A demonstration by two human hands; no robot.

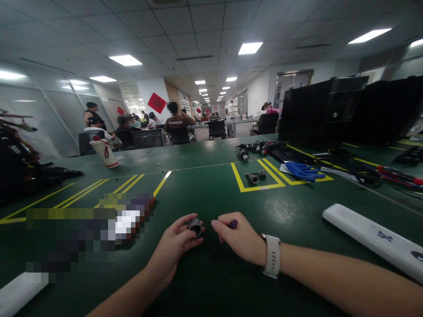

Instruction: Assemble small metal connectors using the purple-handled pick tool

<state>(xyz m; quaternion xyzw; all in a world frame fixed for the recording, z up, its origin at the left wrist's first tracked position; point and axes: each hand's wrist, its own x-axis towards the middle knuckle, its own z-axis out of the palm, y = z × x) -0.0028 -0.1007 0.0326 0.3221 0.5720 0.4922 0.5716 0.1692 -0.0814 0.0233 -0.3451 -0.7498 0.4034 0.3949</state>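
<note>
My left hand (175, 248) rests on the green table (205, 185) and pinches a small grey metal ring-shaped part (195, 227) between thumb and fingers. My right hand (238, 237), with a white watch (272, 255) on the wrist, is curled closed just to the right of it, with a small dark purple piece (233, 224) showing between its fingers. The two hands are a few centimetres apart.
A yellow-marked square holds a metal cylinder (252, 178); a blue glove (302, 171) lies beside it. Dark small parts (251, 149), black monitors (324, 110), cables (393, 174), a white bar (373, 240) at right, a white cup (105, 152) at left. People sit at far desks.
</note>
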